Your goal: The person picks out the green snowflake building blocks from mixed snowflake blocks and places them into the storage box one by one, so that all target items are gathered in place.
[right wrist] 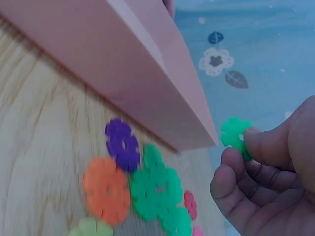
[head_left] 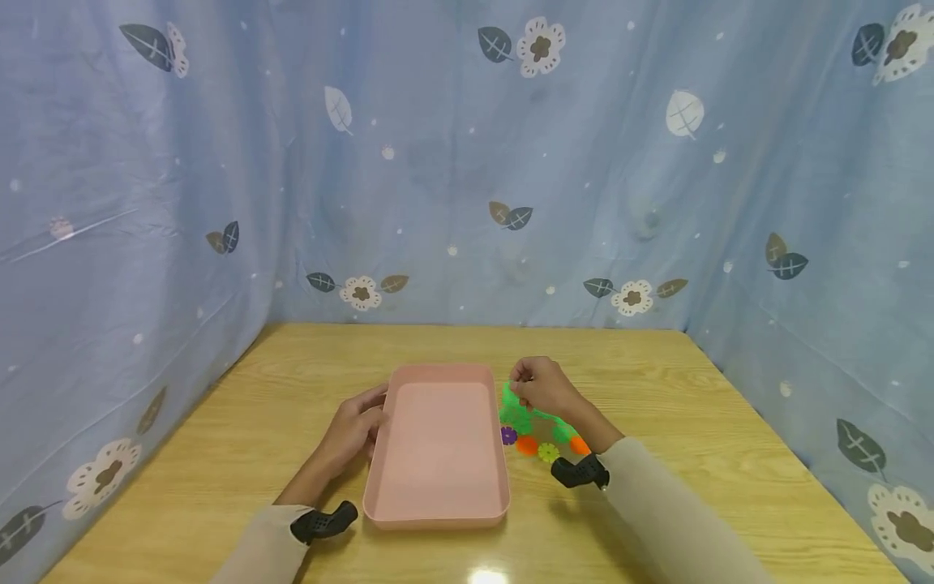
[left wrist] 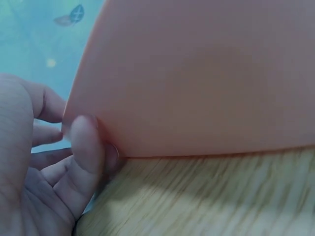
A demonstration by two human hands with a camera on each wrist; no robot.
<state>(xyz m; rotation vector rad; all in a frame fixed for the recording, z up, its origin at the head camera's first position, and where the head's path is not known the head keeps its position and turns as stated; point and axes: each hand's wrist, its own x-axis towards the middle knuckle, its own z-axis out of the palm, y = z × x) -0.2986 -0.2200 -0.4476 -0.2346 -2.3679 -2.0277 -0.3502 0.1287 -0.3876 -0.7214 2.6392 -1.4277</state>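
A shallow pink plastic tray [head_left: 441,446] lies on the wooden table. My left hand [head_left: 350,430] holds its left side, thumb and fingers around the edge of the wall in the left wrist view. Between thumb and forefinger, my right hand [head_left: 543,388] pinches a small green notched flower-shaped disc [right wrist: 235,132], raised just off the tray's right side. Below that hand, more flower discs lie beside the tray: a cluster of green discs [right wrist: 157,189], a purple disc [right wrist: 123,145], an orange disc [right wrist: 106,189] and a yellow-green disc [right wrist: 91,229].
The wooden table [head_left: 642,389] extends around the tray. Blue curtains [head_left: 438,162] with a leaf and flower print hang behind it and on both sides. Each wrist wears a black device [head_left: 324,521]. Another orange disc [head_left: 580,444] lies by the right forearm.
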